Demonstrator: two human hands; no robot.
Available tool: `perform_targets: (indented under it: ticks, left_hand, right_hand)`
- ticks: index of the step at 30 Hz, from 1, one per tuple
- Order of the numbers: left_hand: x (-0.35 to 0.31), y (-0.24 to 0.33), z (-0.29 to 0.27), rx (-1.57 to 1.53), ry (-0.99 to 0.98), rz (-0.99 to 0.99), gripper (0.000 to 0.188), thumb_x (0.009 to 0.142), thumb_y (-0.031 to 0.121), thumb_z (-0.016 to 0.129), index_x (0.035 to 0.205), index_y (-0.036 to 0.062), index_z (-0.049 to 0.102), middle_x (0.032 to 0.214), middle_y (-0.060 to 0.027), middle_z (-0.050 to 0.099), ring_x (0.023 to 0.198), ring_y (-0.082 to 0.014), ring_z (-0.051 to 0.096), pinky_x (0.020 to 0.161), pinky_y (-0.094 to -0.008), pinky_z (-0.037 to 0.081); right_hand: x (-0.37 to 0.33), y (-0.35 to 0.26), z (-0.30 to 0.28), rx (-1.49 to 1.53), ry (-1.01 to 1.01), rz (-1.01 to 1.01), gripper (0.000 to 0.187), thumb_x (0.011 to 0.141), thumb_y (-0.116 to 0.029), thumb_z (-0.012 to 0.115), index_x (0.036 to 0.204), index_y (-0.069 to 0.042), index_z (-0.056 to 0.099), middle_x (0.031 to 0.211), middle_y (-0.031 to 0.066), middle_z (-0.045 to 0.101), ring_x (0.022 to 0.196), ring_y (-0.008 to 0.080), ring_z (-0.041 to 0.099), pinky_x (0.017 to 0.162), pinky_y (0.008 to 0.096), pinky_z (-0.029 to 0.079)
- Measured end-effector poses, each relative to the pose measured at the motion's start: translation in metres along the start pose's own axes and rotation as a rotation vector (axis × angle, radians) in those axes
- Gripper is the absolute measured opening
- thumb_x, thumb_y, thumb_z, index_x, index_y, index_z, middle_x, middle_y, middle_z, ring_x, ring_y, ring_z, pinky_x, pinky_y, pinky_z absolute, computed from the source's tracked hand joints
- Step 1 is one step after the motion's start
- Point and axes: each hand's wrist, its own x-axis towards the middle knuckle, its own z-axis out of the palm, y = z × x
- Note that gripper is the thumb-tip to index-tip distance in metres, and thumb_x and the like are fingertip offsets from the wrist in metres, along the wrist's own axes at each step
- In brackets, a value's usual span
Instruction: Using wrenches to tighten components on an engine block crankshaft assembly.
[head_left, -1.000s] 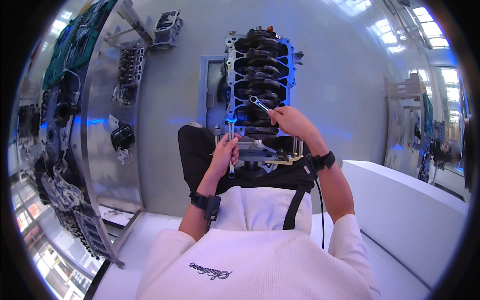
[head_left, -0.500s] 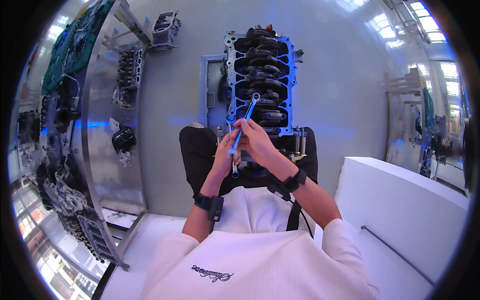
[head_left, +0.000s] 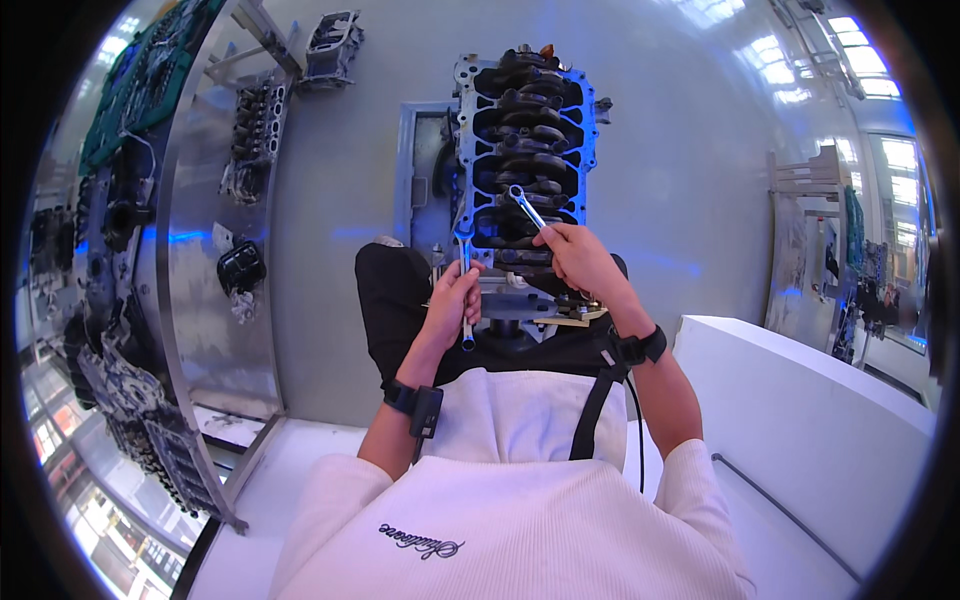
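Note:
In front of me stands an engine block (head_left: 577, 130), its crankshaft (head_left: 530, 145) exposed along the middle. My left hand (head_left: 455, 298) is closed around a combination wrench (head_left: 466, 255), which points up toward the block's near left corner. My right hand (head_left: 583, 262) grips a second wrench (head_left: 526, 207). Its ring end sits over the near part of the crankshaft; whether it touches cannot be made out. The rest of its handle is hidden in my fist. The two hands are apart, one on each side of the block's near end.
A metal rack (head_left: 190, 200) with engine parts runs along the left. A cylinder head (head_left: 257, 135) and a dark part (head_left: 240, 268) lie on its side shelf; another casting (head_left: 331, 48) is farther back. A white block-like surface (head_left: 800, 400) stands at right.
My hands were together with the wrenches crossing. My right hand has moved right with its wrench, which now tilts up to the left. The left hand keeps its wrench.

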Motion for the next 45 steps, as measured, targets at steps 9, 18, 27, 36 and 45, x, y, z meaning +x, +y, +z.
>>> perform_targets:
  ticks: [9,18,27,36,45]
  left_hand:
    - [-0.002,0.003,0.001,-0.025,0.005,-0.008,0.013,0.092,0.016,0.044,0.101,0.0079,0.048,0.056,0.0031,0.037,0.041,-0.0052,0.035,0.037,-0.0205,0.031]
    - [0.003,-0.005,-0.003,-0.036,0.055,-0.014,0.017,0.094,0.019,0.036,0.1,0.0085,0.048,0.057,0.0022,0.041,0.042,-0.0054,0.039,0.038,-0.0206,0.034]
    - [-0.003,0.004,0.001,-0.078,0.027,-0.011,0.013,0.091,0.017,0.044,0.101,0.0091,0.047,0.06,0.0023,0.041,0.043,-0.0057,0.04,0.038,-0.021,0.033]
    - [0.0,0.004,-0.001,-0.04,-0.008,-0.008,0.012,0.092,0.017,0.044,0.1,0.0083,0.047,0.057,0.0029,0.036,0.041,-0.0054,0.035,0.037,-0.0211,0.032]
    - [-0.002,0.005,0.001,-0.041,-0.006,-0.014,0.011,0.092,0.016,0.043,0.099,0.0095,0.046,0.058,0.0029,0.036,0.041,-0.0052,0.035,0.037,-0.0209,0.031]
  right_hand:
    - [0.0,-0.001,0.015,0.155,-0.126,0.142,0.034,0.094,-0.03,0.037,0.085,0.0,0.052,0.052,0.006,0.053,0.04,0.016,0.053,0.04,0.0283,0.044]
    - [0.018,-0.024,0.116,1.415,-0.143,0.128,0.027,0.096,-0.029,0.033,0.088,-0.006,0.044,0.077,0.011,0.058,0.07,0.0257,0.062,0.068,0.0382,0.052]
    - [-0.01,-0.023,0.09,0.746,-0.171,-0.157,0.026,0.096,-0.026,0.037,0.096,-0.004,0.052,0.056,-0.0005,0.048,0.048,0.004,0.046,0.043,0.0176,0.037]
    - [0.003,0.01,0.009,-0.293,0.304,-0.184,0.028,0.09,-0.032,0.044,0.097,-0.008,0.057,0.072,0.0188,0.06,0.07,0.0391,0.057,0.06,0.0451,0.043]
    - [0.009,0.012,0.018,-0.447,0.225,-0.195,0.029,0.092,-0.03,0.042,0.092,-0.004,0.054,0.06,0.013,0.056,0.059,0.0272,0.058,0.052,0.0362,0.042]
